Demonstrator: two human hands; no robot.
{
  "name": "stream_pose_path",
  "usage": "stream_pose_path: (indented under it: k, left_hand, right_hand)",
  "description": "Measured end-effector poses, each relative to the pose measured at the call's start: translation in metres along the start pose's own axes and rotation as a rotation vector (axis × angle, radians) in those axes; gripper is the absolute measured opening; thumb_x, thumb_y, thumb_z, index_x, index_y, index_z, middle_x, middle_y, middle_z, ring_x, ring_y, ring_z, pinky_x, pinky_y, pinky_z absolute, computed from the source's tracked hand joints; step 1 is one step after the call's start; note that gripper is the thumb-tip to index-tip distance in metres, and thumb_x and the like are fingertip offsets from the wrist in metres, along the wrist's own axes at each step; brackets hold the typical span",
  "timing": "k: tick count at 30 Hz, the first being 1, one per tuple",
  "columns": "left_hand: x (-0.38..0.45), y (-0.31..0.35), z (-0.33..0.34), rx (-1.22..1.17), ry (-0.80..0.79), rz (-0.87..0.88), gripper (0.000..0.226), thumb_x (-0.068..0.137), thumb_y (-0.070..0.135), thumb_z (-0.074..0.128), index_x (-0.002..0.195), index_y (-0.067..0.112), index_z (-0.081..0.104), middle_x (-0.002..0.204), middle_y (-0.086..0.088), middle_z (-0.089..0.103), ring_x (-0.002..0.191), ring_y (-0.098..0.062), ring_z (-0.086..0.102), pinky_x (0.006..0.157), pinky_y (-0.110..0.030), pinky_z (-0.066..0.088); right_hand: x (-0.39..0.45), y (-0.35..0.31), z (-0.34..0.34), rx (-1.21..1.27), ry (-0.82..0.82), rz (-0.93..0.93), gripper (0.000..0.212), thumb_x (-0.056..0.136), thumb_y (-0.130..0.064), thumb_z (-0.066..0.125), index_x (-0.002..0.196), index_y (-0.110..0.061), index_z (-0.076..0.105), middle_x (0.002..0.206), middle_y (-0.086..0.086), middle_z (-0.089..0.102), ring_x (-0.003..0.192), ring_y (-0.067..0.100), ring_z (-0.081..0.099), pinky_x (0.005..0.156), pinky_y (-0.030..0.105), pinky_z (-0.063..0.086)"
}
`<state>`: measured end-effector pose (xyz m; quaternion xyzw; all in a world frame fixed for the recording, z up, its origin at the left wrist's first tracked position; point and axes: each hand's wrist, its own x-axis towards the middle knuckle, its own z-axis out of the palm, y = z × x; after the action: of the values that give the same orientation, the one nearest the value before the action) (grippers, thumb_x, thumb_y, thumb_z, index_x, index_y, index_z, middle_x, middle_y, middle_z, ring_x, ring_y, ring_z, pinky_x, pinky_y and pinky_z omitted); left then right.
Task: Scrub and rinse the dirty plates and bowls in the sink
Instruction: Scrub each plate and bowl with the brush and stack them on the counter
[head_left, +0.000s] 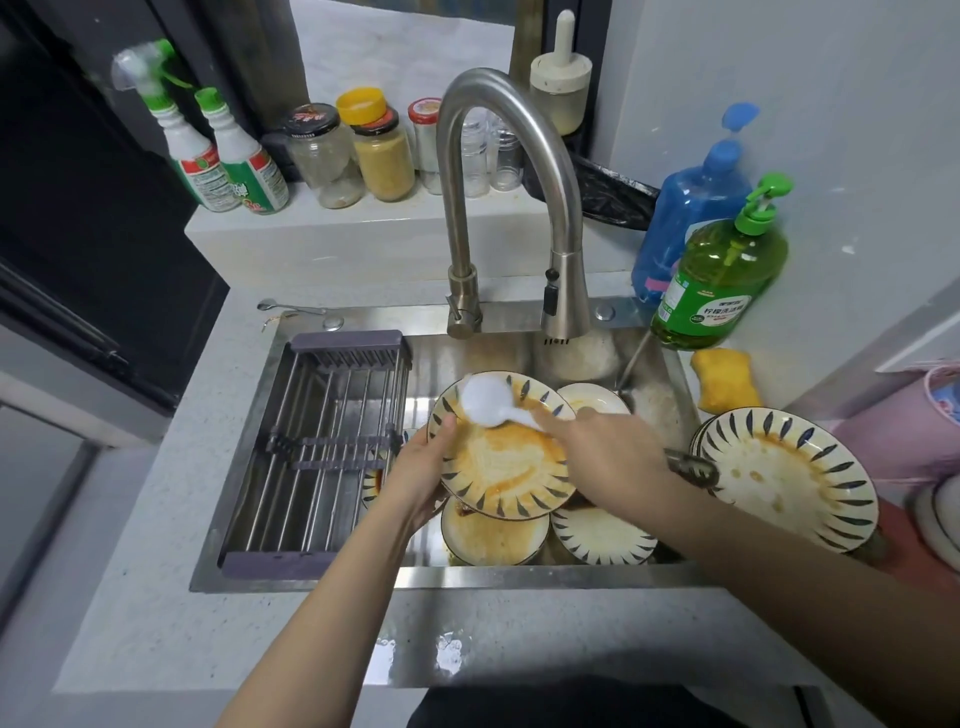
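Observation:
My left hand (418, 473) grips the left rim of a cream plate (501, 470) with dark leaf marks and orange sauce smears, tilted up over the steel sink (519, 577). My right hand (597, 449) holds the handle of a white plastic spoon (485, 400), whose bowl lies over the plate's upper part. Under it sit more dirty dishes: a sauce-stained bowl (493, 538), a patterned plate (602, 535) and a small bowl (592, 400).
A stack of dirty patterned plates (789, 473) sits on the counter right of the sink. A drying rack (322, 452) fills the sink's left half. The faucet (519, 208) arches above. Green dish soap (719, 275), a blue bottle (696, 202) and a yellow sponge (724, 382) stand at back right.

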<state>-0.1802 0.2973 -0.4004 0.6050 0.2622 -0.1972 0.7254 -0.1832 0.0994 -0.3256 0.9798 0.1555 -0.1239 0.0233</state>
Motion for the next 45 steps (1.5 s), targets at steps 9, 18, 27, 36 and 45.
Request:
stream_pose_path:
  k: [9,18,27,36,45]
  left_hand:
    - [0.003,-0.002,-0.001,-0.043,0.048,0.031,0.039,0.097,0.040,0.050,0.125,0.013,0.056,0.112,-0.010,0.070,0.099,-0.027,0.069,0.076,-0.041,0.058]
    - [0.003,0.004,-0.009,0.051,0.190,0.118,0.042,0.100,0.050,0.034,0.115,0.021,0.062,0.115,-0.007,0.067,0.109,-0.027,0.063,0.093,-0.051,0.052]
    - [-0.008,0.002,0.009,0.059,0.132,0.048,0.045,0.101,0.052,0.027,0.116,0.024,0.058,0.117,-0.010,0.066,0.104,-0.027,0.064,0.091,-0.048,0.052]
    - [-0.007,0.002,0.010,-0.014,0.173,0.048,0.053,0.100,0.055,0.024,0.126,0.020,0.054,0.123,-0.009,0.060,0.111,-0.026,0.058,0.095,-0.044,0.050]
    - [-0.006,0.002,0.020,-0.189,0.081,-0.042,0.100,0.066,0.091,0.034,0.129,0.016,0.055,0.123,-0.013,0.063,0.115,-0.029,0.059,0.102,-0.053,0.044]
  right_hand:
    - [0.011,0.006,0.000,-0.029,0.021,0.021,0.064,0.093,-0.008,0.041,0.147,-0.038,0.024,0.083,-0.002,0.049,0.062,0.018,0.049,0.051,0.029,0.033]
    - [0.002,0.020,-0.016,-0.093,-0.093,0.021,0.049,0.091,-0.010,0.037,0.133,-0.034,0.047,0.067,-0.006,0.034,0.063,0.014,0.041,0.051,0.025,0.028]
    - [0.011,0.008,-0.025,0.004,-0.136,-0.030,0.040,0.095,-0.015,0.040,0.127,-0.037,0.051,0.073,-0.005,0.047,0.066,0.017,0.049,0.051,0.026,0.033]
    - [-0.010,0.015,-0.037,-0.010,-0.297,-0.131,0.037,0.092,-0.022,0.043,0.116,-0.042,0.062,0.075,-0.008,0.056,0.062,0.009,0.048,0.051,0.026,0.034]
    - [-0.007,-0.018,-0.016,0.296,-0.188,-0.067,0.042,0.102,-0.024,0.037,0.141,-0.039,0.041,0.090,-0.003,0.058,0.066,0.013,0.048,0.051,0.026,0.034]
